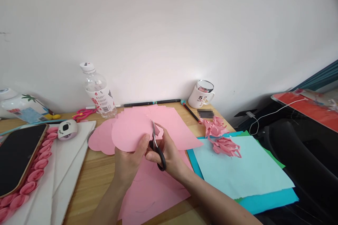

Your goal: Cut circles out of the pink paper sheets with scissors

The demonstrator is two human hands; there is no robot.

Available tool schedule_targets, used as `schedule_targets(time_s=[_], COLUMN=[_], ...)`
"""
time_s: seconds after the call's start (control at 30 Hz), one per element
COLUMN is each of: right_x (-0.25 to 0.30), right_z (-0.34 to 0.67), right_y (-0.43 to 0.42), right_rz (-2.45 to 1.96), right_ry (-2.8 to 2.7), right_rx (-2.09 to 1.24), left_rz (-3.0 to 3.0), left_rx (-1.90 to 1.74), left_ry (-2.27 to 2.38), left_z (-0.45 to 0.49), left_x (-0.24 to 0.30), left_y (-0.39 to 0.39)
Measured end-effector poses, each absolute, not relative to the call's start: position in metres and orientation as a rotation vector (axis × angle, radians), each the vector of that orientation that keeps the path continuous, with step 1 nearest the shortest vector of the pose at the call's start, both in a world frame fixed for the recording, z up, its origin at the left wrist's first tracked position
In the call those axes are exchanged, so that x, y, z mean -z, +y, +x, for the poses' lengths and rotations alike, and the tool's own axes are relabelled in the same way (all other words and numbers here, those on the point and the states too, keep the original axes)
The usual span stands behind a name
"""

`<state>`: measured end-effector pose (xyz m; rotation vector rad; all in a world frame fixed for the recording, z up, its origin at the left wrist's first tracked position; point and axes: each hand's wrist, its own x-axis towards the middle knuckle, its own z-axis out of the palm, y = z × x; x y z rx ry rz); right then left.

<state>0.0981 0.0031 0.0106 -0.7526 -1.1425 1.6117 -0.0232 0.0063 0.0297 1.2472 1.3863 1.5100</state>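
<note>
My left hand [130, 160] grips a rounded piece of pink paper [130, 130] at its lower edge, thumb on top. In my right hand [169, 153] is a pair of scissors [160, 158] with black handles, its blades at the right edge of that paper. A curled offcut strip [159, 132] hangs beside the blades. Beneath my hands lie more pink sheets [155, 190]. To the left, several rounded pink paper cutouts [101, 137] overlap on the table.
Crumpled pink scraps [225, 146] rest on light blue sheets [245, 168] at right. A white mug [197, 96] and a plastic bottle [100, 95] stand by the wall. Pink scissors [84, 113] lie behind. At left, a phone [21, 154] lies beside rolled pink paper flowers [35, 175].
</note>
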Motion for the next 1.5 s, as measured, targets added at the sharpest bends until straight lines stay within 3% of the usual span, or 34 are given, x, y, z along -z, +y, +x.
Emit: schedule_targets(time_s=[1.5], right_x=[-0.019], right_z=[0.102], right_y=[0.005], right_rz=[-0.773], right_ry=[-1.164], right_rx=[-1.611], left_rz=[1.404], left_rx=[-1.415], left_ry=[1.408], left_z=[-0.024], left_x=[-0.036], left_y=[0.006])
